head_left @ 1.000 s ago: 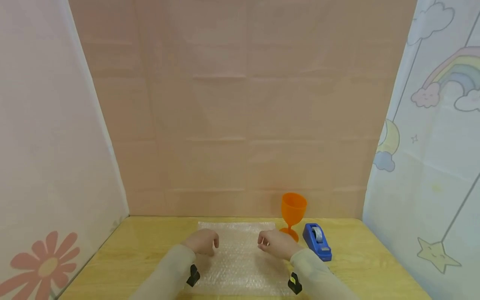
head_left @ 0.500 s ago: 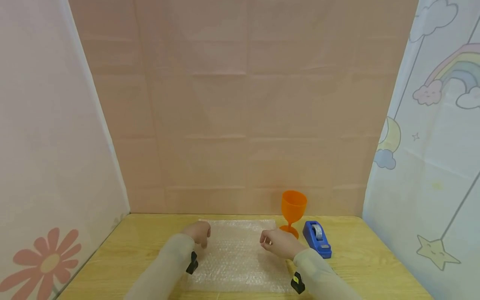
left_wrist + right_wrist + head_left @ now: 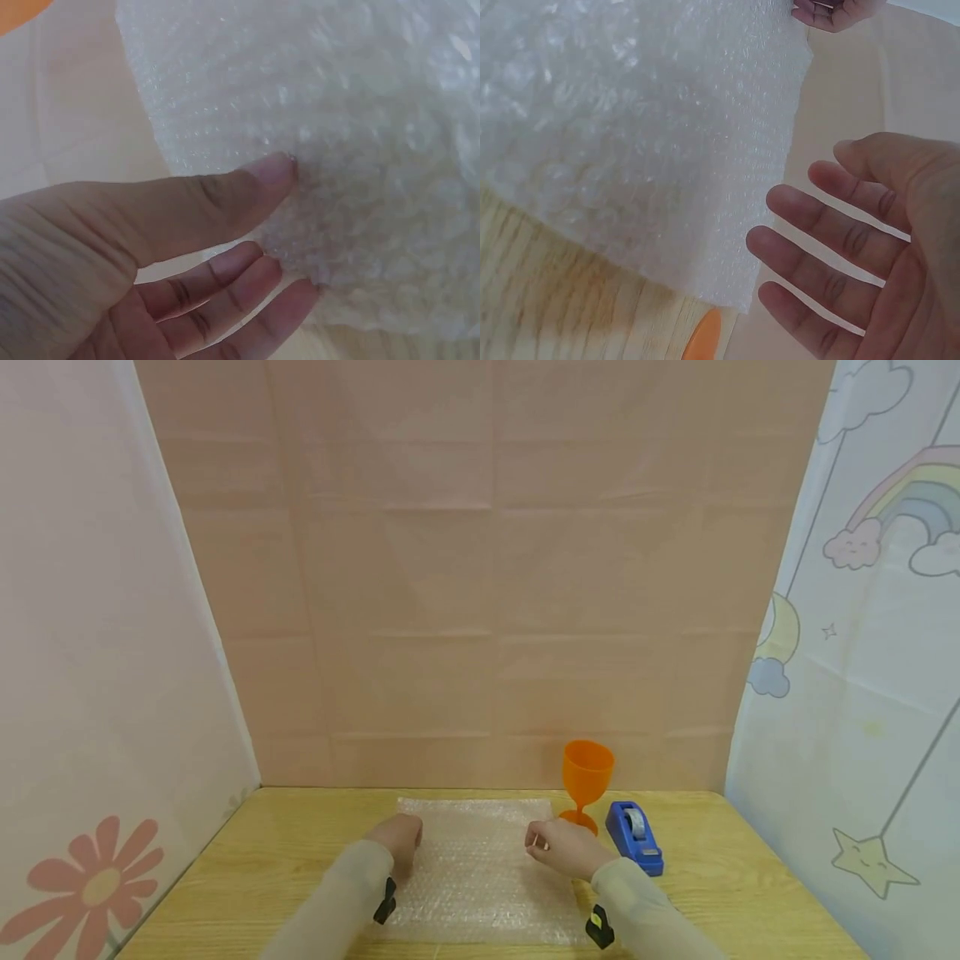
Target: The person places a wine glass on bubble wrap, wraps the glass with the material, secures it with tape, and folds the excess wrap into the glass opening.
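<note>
A sheet of bubble wrap [image 3: 476, 868] lies flat on the wooden table. My left hand [image 3: 397, 839] is at its left edge in the head view. In the left wrist view the thumb [image 3: 225, 202] stretches out over the wrap, its tip touching or just above it; several fingertips reach the edge and the index finger is hidden. My right hand [image 3: 568, 847] hovers over the wrap's right edge. In the right wrist view its fingers [image 3: 832, 232] are spread and loosely bent, with nothing held. Behind it stands an orange goblet [image 3: 587, 772], its foot partly hidden.
A blue tape dispenser [image 3: 633, 839] with a roll of tape stands on the wooden table [image 3: 720, 877], right of the goblet. A brownish-pink cloth wall [image 3: 465, 610] closes the back. Printed curtains hang at the left and right sides.
My left hand has moved left from over the bubble wrap to its left edge. My right hand has shifted slightly to the right. The goblet and tape dispenser have stayed put.
</note>
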The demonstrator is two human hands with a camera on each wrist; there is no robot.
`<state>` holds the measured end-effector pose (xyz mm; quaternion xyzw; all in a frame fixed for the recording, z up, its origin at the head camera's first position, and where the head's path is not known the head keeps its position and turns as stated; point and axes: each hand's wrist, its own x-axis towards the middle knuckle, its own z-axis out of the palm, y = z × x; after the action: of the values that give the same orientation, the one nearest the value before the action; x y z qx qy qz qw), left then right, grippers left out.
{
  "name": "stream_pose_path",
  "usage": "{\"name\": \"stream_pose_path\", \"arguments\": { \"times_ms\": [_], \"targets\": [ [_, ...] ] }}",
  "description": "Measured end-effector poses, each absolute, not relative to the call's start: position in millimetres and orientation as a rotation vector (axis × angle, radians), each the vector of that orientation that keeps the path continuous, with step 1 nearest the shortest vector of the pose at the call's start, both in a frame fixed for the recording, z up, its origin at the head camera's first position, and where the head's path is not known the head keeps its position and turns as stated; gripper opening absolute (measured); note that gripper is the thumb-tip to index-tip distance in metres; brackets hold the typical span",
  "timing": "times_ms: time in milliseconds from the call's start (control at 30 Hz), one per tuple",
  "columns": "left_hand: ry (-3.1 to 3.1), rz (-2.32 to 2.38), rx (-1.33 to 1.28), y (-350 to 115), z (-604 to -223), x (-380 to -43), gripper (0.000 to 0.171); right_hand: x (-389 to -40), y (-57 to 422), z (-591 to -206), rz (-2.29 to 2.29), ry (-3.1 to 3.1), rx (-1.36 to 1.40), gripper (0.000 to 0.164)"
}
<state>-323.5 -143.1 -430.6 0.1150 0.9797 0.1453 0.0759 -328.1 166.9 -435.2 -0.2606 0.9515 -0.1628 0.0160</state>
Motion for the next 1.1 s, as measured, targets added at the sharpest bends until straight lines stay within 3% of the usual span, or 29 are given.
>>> {"name": "stream_pose_path", "arguments": {
  "times_ms": [233, 567, 900, 1100],
  "targets": [
    [2.963, 0.413, 0.399, -144.4, -433.2, -328.3, 0.035, -325.9, 184.7, -436.7, -0.573, 2.999, -0.644, 0.008],
    [2.973, 0.363, 0.436, -144.6, -432.8, -330.4, 0.037, -331.5, 211.6, -427.8, -0.997, 2.793, -0.103, 0.012],
    [2.949, 0.380, 0.393, -148.2, -437.1, -333.2, 0.037, -357.0, 220.7, -458.4, -1.295, 2.798, 0.171, 0.018],
    [2.965, 0.340, 0.422, -145.1, -433.4, -330.7, 0.038, -367.5, 218.7, -462.9, -1.320, 2.909, 0.309, 0.038]
  ]
}}
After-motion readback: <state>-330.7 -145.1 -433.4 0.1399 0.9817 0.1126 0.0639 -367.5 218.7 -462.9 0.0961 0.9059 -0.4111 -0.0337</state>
